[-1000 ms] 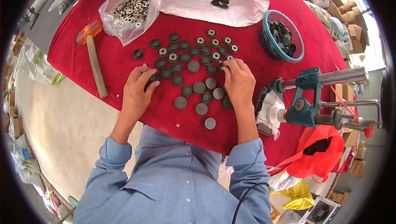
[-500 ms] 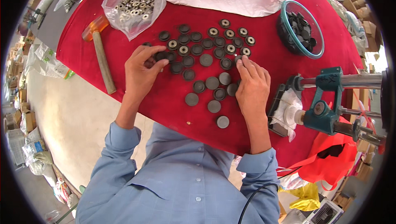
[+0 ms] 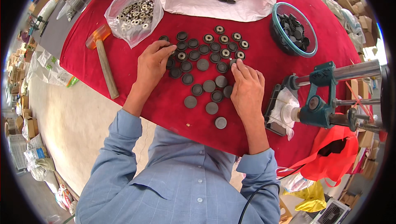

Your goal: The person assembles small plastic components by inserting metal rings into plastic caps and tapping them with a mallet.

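Many round black caps [image 3: 202,64] are spread over the red tablecloth [image 3: 165,108], some hollow side up, others flat side up. Several hold a metal ring [image 3: 208,38] at their centre. My left hand [image 3: 152,64] is at the left edge of the spread, thumb and forefinger pinched together over the caps. Whatever sits between those fingertips is too hidden to name. At the right edge, my right hand [image 3: 248,84] has its fingers close together and curled, with the fingertips on one black cap [image 3: 233,62]; its thumb is mostly hidden.
A mallet [image 3: 106,68] with an orange head lies left of the caps. Behind stand a clear bag [image 3: 153,23] of metal rings and a white sheet [image 3: 251,14] bearing more caps. To the right are a bowl [image 3: 316,42] of black pieces, a green hand press [image 3: 317,114] and a red bag [image 3: 350,150].
My left hand has moved right and farther from me, and the dark cap earlier visible at its fingertips no longer shows. My right hand stays at its cap. The whole view has shifted slightly.
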A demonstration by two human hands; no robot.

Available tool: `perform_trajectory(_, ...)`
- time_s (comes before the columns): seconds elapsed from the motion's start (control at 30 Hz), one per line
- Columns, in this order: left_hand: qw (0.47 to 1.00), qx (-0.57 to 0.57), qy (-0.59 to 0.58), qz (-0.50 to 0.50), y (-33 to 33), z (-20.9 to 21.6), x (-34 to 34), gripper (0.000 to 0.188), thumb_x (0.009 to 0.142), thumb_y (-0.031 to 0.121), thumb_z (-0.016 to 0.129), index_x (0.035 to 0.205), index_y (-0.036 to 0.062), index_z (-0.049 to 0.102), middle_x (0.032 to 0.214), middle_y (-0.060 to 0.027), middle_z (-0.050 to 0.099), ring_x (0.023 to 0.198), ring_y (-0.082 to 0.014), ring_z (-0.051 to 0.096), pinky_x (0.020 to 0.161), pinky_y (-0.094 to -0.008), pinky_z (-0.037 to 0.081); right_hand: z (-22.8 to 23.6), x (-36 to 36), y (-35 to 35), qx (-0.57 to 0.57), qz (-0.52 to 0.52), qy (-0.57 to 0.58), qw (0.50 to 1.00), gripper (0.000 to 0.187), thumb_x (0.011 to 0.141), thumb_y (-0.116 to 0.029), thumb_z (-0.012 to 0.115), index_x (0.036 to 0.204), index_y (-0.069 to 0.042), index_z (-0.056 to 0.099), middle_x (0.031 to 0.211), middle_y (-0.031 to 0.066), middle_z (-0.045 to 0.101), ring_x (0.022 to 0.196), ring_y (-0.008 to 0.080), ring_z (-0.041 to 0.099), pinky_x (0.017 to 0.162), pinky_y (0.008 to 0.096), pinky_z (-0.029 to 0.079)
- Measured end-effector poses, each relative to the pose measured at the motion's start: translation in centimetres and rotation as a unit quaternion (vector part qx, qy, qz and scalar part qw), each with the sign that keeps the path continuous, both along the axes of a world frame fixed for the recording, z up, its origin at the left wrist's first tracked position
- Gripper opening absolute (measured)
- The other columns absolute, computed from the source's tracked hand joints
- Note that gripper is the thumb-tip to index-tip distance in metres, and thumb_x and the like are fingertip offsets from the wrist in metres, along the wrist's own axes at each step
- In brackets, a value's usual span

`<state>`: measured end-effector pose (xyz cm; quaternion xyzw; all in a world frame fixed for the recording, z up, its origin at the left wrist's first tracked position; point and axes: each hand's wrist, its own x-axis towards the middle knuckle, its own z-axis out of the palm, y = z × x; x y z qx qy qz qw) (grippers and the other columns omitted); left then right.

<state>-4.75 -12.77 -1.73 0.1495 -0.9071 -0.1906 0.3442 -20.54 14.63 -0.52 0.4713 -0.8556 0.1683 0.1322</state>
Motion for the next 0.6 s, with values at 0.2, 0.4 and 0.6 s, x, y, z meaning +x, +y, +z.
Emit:
perform_trajectory(0.2,0.997,0.076,0.015,-0.013,0.8,-0.5,0.9,0.023,0.096,0.000,0.076,0.118,0.0066,0.083,0.122,-0.0112,0.080,0.107,-0.0318,0.080,0.088,-0.0403,0.066,0.2,0.1,0.1,0.003,-0.004,0.002,1.000,0.046,0.092,-0.003,0.070,0.138,-0.004,0.073,0.148,0.0084,0.070,0.133,0.0262,0.066,0.117,0.0530,0.045)
perform_trajectory(0.4,0.996,0.085,-0.012,-0.021,1.7,0.1,2.2,0.028,0.096,-0.001,0.076,0.123,0.0051,0.081,0.128,-0.0125,0.079,0.113,-0.0327,0.078,0.093,-0.0408,0.065,0.3,0.0,0.0,-0.002,-0.003,0.001,1.000,0.045,0.093,-0.005,0.071,0.138,-0.006,0.073,0.148,0.0081,0.070,0.131,0.0261,0.066,0.117,0.0534,0.045)
perform_trajectory(0.6,0.999,-0.006,-0.041,-0.021,3.3,0.4,3.8,0.038,0.096,0.000,0.074,0.133,0.0046,0.077,0.140,-0.0118,0.074,0.131,-0.0327,0.071,0.108,-0.0467,0.057,1.2,-0.1,-0.7,-0.053,-0.009,0.005,0.999,0.034,0.093,-0.006,0.075,0.126,-0.010,0.079,0.129,0.0068,0.073,0.120,0.0272,0.068,0.111,0.0512,0.048)
